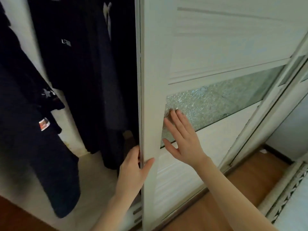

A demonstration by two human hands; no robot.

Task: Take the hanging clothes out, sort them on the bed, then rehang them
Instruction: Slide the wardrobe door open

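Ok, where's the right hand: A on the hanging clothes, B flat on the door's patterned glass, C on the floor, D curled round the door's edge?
B: the right hand lies with straight fingers on the patterned glass, while the left hand grips the door's edge.

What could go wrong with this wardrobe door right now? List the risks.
1. The left hand grips the edge of the sliding door, fingers curled behind it; they could get pinched as the door moves.
2. The right hand presses flat on the patterned glass panel; hard pushing could stress it.
3. The dark clothes hang close to that edge and might snag.
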